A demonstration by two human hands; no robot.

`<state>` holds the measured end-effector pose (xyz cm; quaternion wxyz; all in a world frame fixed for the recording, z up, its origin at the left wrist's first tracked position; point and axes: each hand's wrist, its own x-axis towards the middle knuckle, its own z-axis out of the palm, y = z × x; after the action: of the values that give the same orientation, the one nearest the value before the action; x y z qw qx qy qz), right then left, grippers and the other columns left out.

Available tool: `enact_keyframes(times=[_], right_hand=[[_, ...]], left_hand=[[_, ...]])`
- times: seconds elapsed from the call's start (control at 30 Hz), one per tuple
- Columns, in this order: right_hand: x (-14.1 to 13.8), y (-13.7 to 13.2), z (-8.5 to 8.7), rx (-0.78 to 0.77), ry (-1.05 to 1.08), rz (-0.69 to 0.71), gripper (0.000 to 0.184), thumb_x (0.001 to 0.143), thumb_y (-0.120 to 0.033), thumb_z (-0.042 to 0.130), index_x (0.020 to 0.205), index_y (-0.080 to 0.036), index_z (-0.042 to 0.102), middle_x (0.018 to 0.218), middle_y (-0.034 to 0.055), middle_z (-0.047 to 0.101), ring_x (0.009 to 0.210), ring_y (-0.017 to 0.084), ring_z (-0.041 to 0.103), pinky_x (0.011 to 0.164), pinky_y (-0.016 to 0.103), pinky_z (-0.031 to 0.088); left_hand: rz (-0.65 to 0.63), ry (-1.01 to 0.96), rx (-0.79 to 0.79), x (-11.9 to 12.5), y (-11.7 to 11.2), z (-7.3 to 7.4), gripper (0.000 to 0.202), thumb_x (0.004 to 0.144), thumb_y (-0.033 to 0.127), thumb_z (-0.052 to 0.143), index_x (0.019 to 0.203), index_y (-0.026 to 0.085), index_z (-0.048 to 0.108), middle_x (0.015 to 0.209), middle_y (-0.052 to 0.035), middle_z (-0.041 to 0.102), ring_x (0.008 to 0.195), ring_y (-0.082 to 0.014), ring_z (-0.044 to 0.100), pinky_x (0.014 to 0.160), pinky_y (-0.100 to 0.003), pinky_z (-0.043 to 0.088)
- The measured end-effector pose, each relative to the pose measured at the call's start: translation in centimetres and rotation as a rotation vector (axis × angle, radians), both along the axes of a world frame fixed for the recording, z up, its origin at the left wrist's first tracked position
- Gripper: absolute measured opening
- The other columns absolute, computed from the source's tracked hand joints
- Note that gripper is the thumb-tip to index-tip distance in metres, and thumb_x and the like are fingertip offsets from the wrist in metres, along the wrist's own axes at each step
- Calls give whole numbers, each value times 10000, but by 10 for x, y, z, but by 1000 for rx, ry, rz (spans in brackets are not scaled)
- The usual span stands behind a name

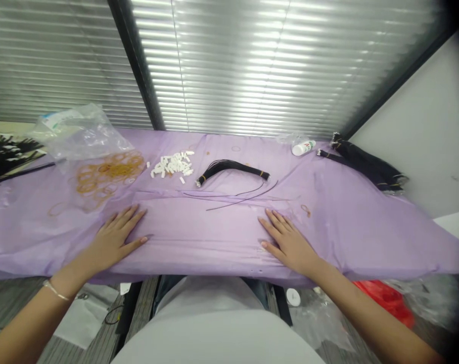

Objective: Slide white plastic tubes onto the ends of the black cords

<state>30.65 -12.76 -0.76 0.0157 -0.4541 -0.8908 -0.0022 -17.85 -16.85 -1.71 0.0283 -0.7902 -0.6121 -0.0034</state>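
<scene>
My left hand [113, 240] lies flat on the purple table cover [199, 242], fingers spread and holding nothing. My right hand [290, 242] rests palm down on the same cover, also spread and bare. Beyond and between them lies a curved bundle of black wires [231, 166], banded near both ends. Two loose black wires [240, 203] stretch across the cover just in front of it. A heap of small white plastic pieces [172, 164] sits left of the bundle. Past my left hand, tan rubber bands [111, 172] are scattered in a pile.
A clear plastic bag [85, 131] lies at the back left, near more black wires [9, 154]. At the back right are a white bottle [303, 147] and thick black wire bundles [366, 162]. Window blinds [233, 60] stand behind the table. Below are plastic bags and a red bag [384, 301].
</scene>
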Motion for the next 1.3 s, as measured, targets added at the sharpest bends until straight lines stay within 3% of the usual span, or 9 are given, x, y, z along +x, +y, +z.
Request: enact_keyframes(times=[0.17,0.3,0.43,0.7,0.8,0.9,1.07,1.17,1.3], right_hand=[[4,-31,1,-8,-34,-13,598,928,-474,316,1445,-192,215,1515,99,75,1387,269,95,1106,479,230],[10,-50,-3,19,-49,-35,622,922,-479,330,1456,-206,163,1516,89,77,1388,260,100,1099,483,252],[13,-57,-5,35,-48,-45,655,909,-501,349,1458,-208,147,1514,90,91,1385,263,119,1090,488,272],[10,-61,-5,26,-19,-63,682,898,-504,371,1461,-214,118,1518,80,84,1387,266,111,1090,506,264],[10,-64,-2,-1,4,-72,693,894,-498,385,1462,-221,101,1519,73,83,1390,265,96,1092,517,254],[14,-63,6,-82,58,-70,656,899,-482,390,1454,-244,135,1518,60,110,1388,252,122,1097,505,256],[34,-53,20,-100,216,-185,534,912,-454,370,1399,-253,283,1503,49,164,1365,230,214,1082,465,314],[39,-50,22,-40,214,-205,565,896,-465,396,1405,-251,278,1509,54,138,1375,261,177,1077,499,301],[26,-55,19,-150,81,23,859,752,-518,599,1448,-244,176,1523,69,51,1386,299,94,1076,515,285]], left_hand=[[-20,16,2,0,-27,-2,746,851,526,399,1460,204,113,1516,-113,168,1360,-334,226,1062,-509,244],[-97,47,-62,-2,-42,6,828,814,561,455,1461,213,74,1516,-120,158,1355,-331,243,1054,-463,292],[-112,66,-78,-2,-48,15,845,797,577,477,1460,223,91,1506,-122,201,1342,-324,282,1037,-432,330],[-15,36,-107,11,-54,16,842,772,615,476,1441,171,222,1490,-157,227,1336,-340,285,1051,-474,314],[10,-6,-179,13,-54,26,802,783,605,465,1428,169,270,1485,-139,251,1333,-328,298,1049,-469,331],[39,-96,-211,9,-52,39,664,816,563,432,1370,199,391,1440,-81,376,1296,-289,381,1040,-423,369],[161,-200,-52,-9,-48,60,579,842,572,352,1293,218,434,1313,-70,522,1198,-278,487,1024,-428,389],[56,-153,-4,-3,-50,62,610,842,565,382,1353,232,354,1382,-80,444,1230,-298,451,1010,-474,386],[-144,-83,-52,30,-55,39,793,819,517,485,1456,218,121,1524,-140,126,1288,-335,377,927,-446,458]])
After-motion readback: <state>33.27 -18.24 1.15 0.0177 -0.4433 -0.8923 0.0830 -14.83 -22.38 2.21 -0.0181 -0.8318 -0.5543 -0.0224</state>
